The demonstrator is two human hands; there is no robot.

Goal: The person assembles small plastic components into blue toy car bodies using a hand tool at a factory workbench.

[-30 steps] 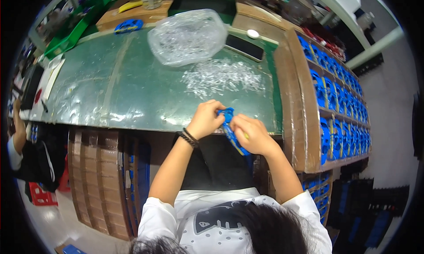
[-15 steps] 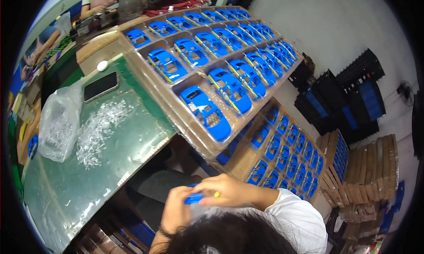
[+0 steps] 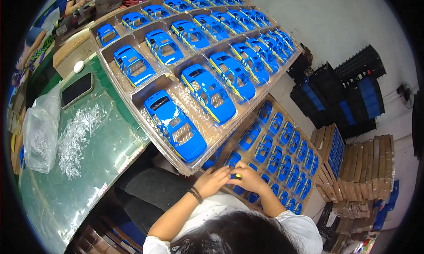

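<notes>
bench: green-topped worktable (image 3: 95, 141), wood edging along its far and right sides
landmark: black phone (image 3: 77, 89), flat on the green top
beyond phone: small white round thing (image 3: 78, 66), just past its far end
left of phone: clear plastic bag (image 3: 40, 132), crumpled, partly full
nearer than phone: loose heap of small clear plastic parts (image 3: 78, 134), touching the bag's right side
right of phone: clear compartment tray (image 3: 145, 92), blue toy car bodies (image 3: 174, 126) one per pocket, tilted; how it sits on the bench edge, cannot tell

Bright even overhead light, soft shadows, sharp centre, strong fisheye bending, black rim.
</notes>
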